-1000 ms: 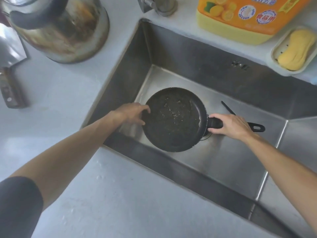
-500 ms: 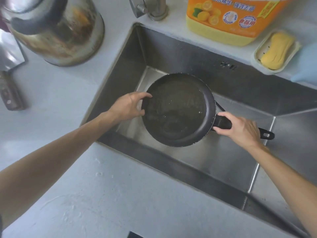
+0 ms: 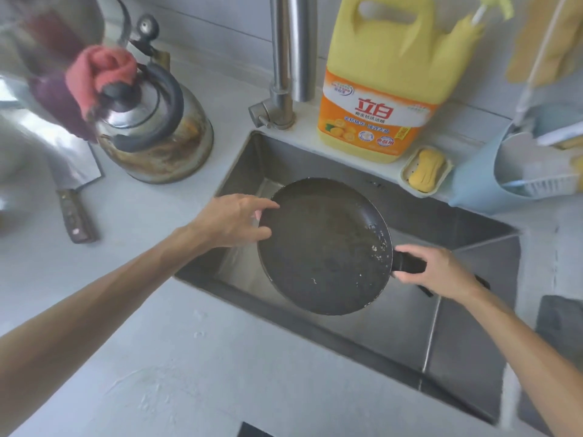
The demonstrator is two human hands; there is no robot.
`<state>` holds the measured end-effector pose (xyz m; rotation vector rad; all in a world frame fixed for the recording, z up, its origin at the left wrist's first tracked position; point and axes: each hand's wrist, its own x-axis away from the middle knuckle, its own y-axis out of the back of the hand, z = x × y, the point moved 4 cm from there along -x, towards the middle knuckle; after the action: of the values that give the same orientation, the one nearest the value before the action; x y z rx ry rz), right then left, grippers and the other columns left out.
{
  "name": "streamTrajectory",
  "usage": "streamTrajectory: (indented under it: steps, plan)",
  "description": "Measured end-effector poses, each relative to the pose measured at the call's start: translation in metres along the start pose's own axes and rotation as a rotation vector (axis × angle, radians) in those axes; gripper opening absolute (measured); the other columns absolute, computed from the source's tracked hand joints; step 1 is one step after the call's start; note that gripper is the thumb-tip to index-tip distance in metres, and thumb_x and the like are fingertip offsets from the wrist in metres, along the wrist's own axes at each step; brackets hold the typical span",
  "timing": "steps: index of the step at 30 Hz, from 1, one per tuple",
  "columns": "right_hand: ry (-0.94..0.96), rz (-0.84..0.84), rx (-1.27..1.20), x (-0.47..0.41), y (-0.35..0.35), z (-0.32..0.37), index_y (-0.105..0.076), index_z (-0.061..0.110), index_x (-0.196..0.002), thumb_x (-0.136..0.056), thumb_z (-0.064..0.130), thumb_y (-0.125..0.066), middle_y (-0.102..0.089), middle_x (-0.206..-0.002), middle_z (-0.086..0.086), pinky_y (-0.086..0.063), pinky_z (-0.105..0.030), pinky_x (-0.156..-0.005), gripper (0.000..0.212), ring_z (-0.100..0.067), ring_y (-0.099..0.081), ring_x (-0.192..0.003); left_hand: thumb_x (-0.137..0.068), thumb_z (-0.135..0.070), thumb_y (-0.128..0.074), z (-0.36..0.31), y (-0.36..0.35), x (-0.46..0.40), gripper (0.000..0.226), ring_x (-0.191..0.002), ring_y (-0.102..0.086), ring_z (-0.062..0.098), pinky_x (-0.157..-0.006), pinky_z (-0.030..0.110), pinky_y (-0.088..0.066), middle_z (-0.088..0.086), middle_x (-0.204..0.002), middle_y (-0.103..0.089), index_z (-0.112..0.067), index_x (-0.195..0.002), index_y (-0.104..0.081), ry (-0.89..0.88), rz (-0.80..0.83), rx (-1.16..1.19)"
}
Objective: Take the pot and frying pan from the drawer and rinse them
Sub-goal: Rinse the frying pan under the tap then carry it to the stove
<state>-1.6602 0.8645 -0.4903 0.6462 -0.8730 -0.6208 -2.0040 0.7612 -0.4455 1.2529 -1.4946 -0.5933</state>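
A black frying pan [image 3: 325, 247] hangs above the steel sink [image 3: 410, 335], the left hand [image 3: 233, 220] pinching its far-left rim, the right hand [image 3: 441, 272] wrapped around its handle; open basin shows below its near edge.

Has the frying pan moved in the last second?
Yes. The frying pan has come up off the sink floor and toward its back wall; its far rim now overlaps that wall.
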Motion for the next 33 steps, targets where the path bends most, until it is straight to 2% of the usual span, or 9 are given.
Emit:
streamTrajectory:
  steps: [4,6,8,13,21,24,25,28,33]
  plan:
    - [-0.010,0.037,0.279,0.007,0.046,0.017,-0.057,0.053,-0.113,-0.064,0.060,-0.069,-0.068,-0.115,0.008,-0.045,-0.032,-0.083,0.051,-0.021,-0.060,-0.110,-0.080,-0.034,-0.057,-0.005,-0.015,0.013,0.051,-0.112,-0.057,0.014,-0.093,0.033,-0.044,-0.008,-0.109,-0.065,-0.041,-0.129,-0.049,0.121,0.161,0.159]
    - [-0.001,0.051,0.403,0.012,0.070,0.030,-0.053,0.057,-0.114,-0.063,0.068,-0.064,-0.068,-0.098,0.011,-0.045,-0.032,-0.077,0.054,-0.021,-0.060,-0.103,-0.079,-0.029,-0.058,-0.009,-0.028,0.016,0.051,-0.111,-0.056,0.015,-0.093,0.031,-0.043,-0.007,-0.105,-0.062,-0.040,-0.128,-0.050,0.169,0.187,0.253]
    - [0.008,0.031,0.522,0.017,0.092,0.043,-0.050,0.059,-0.116,-0.065,0.072,-0.058,-0.063,-0.086,0.010,-0.044,-0.031,-0.072,0.053,-0.020,-0.060,-0.095,-0.079,-0.022,-0.058,-0.016,-0.039,0.017,0.051,-0.108,-0.059,0.018,-0.093,0.030,-0.045,-0.003,-0.106,-0.063,-0.036,-0.127,-0.052,0.193,0.156,0.358]
    - [0.051,-0.153,0.666,0.036,0.118,0.060,-0.047,0.055,-0.121,-0.071,0.072,-0.054,-0.069,-0.097,0.006,-0.047,-0.032,-0.075,0.053,-0.022,-0.063,-0.097,-0.073,-0.006,-0.060,-0.031,-0.049,0.019,0.056,-0.094,-0.061,0.013,-0.093,0.032,-0.047,-0.011,-0.106,-0.064,-0.030,-0.123,-0.057,0.154,-0.061,0.585]
    - [0.043,-0.335,0.202,0.055,0.081,0.046,-0.061,0.035,-0.120,-0.070,0.047,-0.075,-0.072,-0.109,0.003,-0.046,-0.034,-0.078,0.053,-0.023,-0.065,-0.100,-0.076,-0.022,-0.057,-0.032,0.029,0.034,0.051,-0.103,-0.057,0.020,-0.085,0.037,-0.048,0.000,-0.109,-0.064,-0.032,-0.126,-0.057,0.004,-0.393,0.269]
    - [-0.019,-0.257,0.020,0.053,0.061,0.039,-0.062,0.030,-0.122,-0.070,0.041,-0.077,-0.069,-0.076,0.010,-0.044,-0.030,-0.072,0.055,-0.016,-0.062,-0.075,-0.074,-0.033,-0.049,-0.041,0.064,0.040,0.050,-0.095,-0.059,0.018,-0.076,0.034,-0.050,-0.004,-0.098,-0.064,-0.035,-0.123,-0.059,-0.046,-0.448,0.130]
    - [-0.028,-0.238,-0.024,0.052,0.056,0.037,-0.062,0.029,-0.122,-0.070,0.040,-0.077,-0.069,-0.077,0.010,-0.043,-0.029,-0.072,0.055,-0.013,-0.060,-0.073,-0.075,-0.034,-0.048,-0.044,0.073,0.041,0.050,-0.094,-0.059,0.018,-0.075,0.032,-0.049,-0.005,-0.097,-0.064,-0.036,-0.123,-0.059,-0.061,-0.453,0.082]
    - [-0.031,-0.215,-0.093,0.051,0.052,0.030,-0.061,0.031,-0.122,-0.070,0.041,-0.077,-0.067,-0.119,0.002,-0.043,-0.026,-0.082,0.054,-0.018,-0.062,-0.107,-0.078,-0.034,-0.050,-0.055,0.092,0.040,0.046,-0.095,-0.060,0.017,-0.077,0.030,-0.047,-0.007,-0.097,-0.065,-0.036,-0.123,-0.059,-0.081,-0.424,-0.002]
    - [-0.002,-0.183,0.005,0.056,0.075,0.029,-0.061,0.043,-0.117,-0.066,0.057,-0.068,-0.069,-0.113,0.009,-0.047,-0.030,-0.083,0.053,-0.016,-0.062,-0.106,-0.081,-0.027,-0.055,-0.061,0.089,0.032,0.049,-0.100,-0.061,0.018,-0.079,0.030,-0.046,-0.007,-0.100,-0.067,-0.037,-0.130,-0.052,-0.001,-0.223,-0.033]
